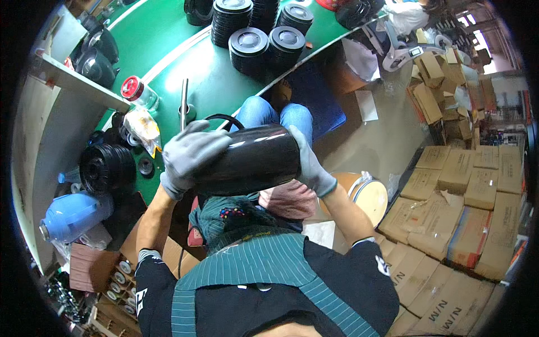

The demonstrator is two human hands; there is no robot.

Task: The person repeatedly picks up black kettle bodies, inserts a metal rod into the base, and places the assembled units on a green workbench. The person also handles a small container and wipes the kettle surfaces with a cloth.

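Observation:
Across my lap lies a glossy black cylindrical jug body (255,159), held sideways between my two grey-gloved hands. A curved black handle (224,118) shows above it, near its left part. My left hand (192,154) wraps over the left end with its fingers along the top, slightly blurred. At the other end, my right hand (313,167) presses against the rim, its thumb side up; some of its fingers are hidden behind the body. On the green table just beyond my left hand, an upright metal rod (183,104) stands next to a small dark cup (190,111).
Stacks of black round lids (250,42) stand on the green table (163,73). A red-lidded clear jar (140,92), a stack of black rings (108,168) and a blue jug (76,215) are at left. Cardboard boxes (438,219) fill the right, near a round drum (368,199).

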